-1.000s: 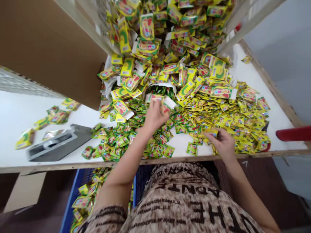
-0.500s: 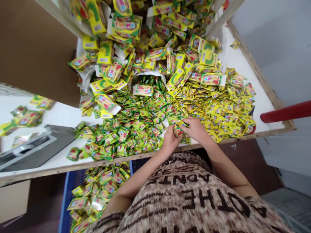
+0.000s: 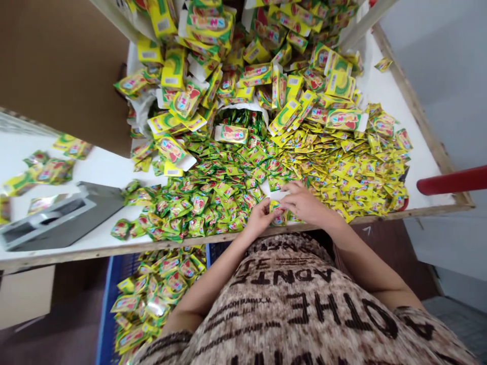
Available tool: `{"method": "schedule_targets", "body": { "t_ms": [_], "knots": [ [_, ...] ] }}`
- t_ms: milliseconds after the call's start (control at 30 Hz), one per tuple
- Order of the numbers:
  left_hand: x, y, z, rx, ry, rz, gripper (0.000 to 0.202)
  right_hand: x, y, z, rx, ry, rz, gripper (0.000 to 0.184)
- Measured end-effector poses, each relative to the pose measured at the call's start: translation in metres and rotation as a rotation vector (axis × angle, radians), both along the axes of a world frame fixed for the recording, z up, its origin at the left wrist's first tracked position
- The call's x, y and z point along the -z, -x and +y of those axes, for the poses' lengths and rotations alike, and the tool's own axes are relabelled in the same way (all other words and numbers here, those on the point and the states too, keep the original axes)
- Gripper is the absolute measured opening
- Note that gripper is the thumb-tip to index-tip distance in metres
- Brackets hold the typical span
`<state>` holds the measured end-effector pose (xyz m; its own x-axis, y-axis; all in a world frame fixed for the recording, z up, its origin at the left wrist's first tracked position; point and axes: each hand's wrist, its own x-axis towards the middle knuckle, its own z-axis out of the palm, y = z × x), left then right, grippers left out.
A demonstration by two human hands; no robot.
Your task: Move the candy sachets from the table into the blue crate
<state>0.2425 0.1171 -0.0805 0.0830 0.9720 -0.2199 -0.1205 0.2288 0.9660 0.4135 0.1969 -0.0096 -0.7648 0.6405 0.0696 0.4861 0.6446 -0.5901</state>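
Observation:
My left hand [image 3: 259, 219] and my right hand [image 3: 304, 203] meet at the near edge of the white table [image 3: 95, 172], fingers pinched together on a small yellow-green sachet [image 3: 277, 212]. A spread of green sachets [image 3: 205, 203] lies to the left of my hands. A spread of yellow sachets [image 3: 353, 167] lies to the right. Behind them rises a heap of larger yellow-green packets [image 3: 228, 66].
A grey metal device [image 3: 57, 220] sits on the table at the left, with a few loose packets [image 3: 45, 170] beyond it. A blue crate [image 3: 104, 304] of filled packets stands under the table. A brown cardboard panel [image 3: 57, 66] stands at the back left; a red bar [image 3: 452, 180] juts in at right.
My left hand drew back from the packet heap and my right came in from the yellow spread. Both now meet at the table's near edge on one sachet.

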Motion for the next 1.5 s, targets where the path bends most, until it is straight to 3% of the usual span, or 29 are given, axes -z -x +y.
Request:
{"method": "schedule_targets", "body": {
  "t_ms": [100,233,400,500,567,667,767,867,967,1100,1267,1367,1500],
  "knots": [
    [0.004,0.000,-0.001,-0.040,-0.019,0.105,0.034,0.003,0.002,-0.006,-0.065,0.055,-0.058,0.024],
    [0.005,0.001,0.001,-0.047,-0.034,0.173,0.019,0.006,0.014,-0.011,-0.026,0.038,-0.049,0.024],
    [0.001,0.002,0.003,-0.019,-0.042,0.120,0.016,0.012,0.027,-0.013,-0.035,-0.007,-0.037,0.008],
    [-0.002,0.000,0.002,-0.066,0.010,0.074,0.019,0.014,0.021,-0.011,-0.006,0.100,0.109,0.008],
    [-0.007,-0.001,-0.001,-0.084,0.063,-0.027,0.027,0.017,0.013,-0.012,0.206,0.256,0.305,0.012],
    [-0.017,0.001,-0.004,-0.089,0.191,-0.362,0.036,0.024,0.003,-0.018,0.540,0.682,0.534,0.023],
    [-0.024,0.007,-0.003,-0.034,0.316,-0.574,0.033,0.029,-0.002,-0.026,0.543,1.155,0.674,0.035],
    [-0.027,0.014,0.001,-0.033,0.382,-0.537,0.028,0.030,-0.004,-0.028,0.468,1.363,0.716,0.034],
    [-0.028,0.017,0.003,-0.034,0.385,-0.485,0.027,0.027,-0.003,-0.026,0.461,1.342,0.641,0.034],
    [-0.028,0.015,0.004,-0.033,0.330,-0.457,0.028,0.022,0.004,-0.025,0.485,1.127,0.490,0.028],
    [-0.022,0.010,0.008,-0.221,0.139,-0.149,0.028,0.030,0.009,-0.023,0.545,0.944,0.556,0.033],
    [-0.022,0.008,0.010,-0.230,0.031,0.039,0.023,0.036,0.009,-0.023,0.555,0.890,0.588,0.033],
    [-0.023,0.005,0.013,-0.194,0.011,0.051,0.028,0.038,0.008,-0.023,0.553,0.850,0.597,0.030]
  ]
}}
